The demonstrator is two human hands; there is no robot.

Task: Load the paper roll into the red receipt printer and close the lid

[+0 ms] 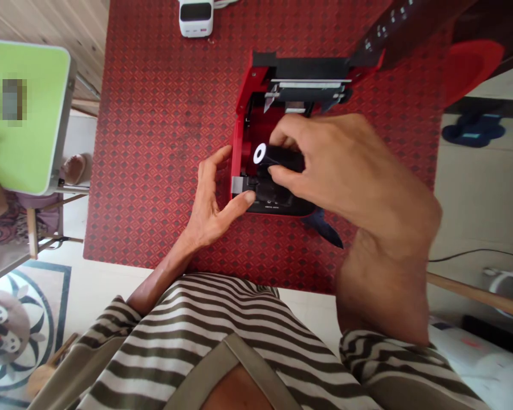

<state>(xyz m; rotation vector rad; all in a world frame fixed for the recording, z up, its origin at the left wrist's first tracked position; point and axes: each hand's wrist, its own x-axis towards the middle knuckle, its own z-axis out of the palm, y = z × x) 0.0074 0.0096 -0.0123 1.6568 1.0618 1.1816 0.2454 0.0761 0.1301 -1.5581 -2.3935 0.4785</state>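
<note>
A red and black machine that looks like a small printer (236, 149) sits on the table with its lid raised. My right hand (329, 162) is over its inner bay, with thumb and fingers closed round a dark roll (277, 157). The roll's near-left end shows a white ring with a dark centre. My left hand (214, 205) is at the machine's front left corner, fingers spread, the thumb by the front edge and the fingertips by the red side wall. My right hand hides part of the bay and the roll's far end.
A red patterned cloth (154, 114) covers the table. At the back stands a small white device (195, 18) with a cable. A dark blue pointed thing (325, 228) lies by the machine's front right. To the left is a green-topped table (29, 154); slippers (472, 130) lie to the right.
</note>
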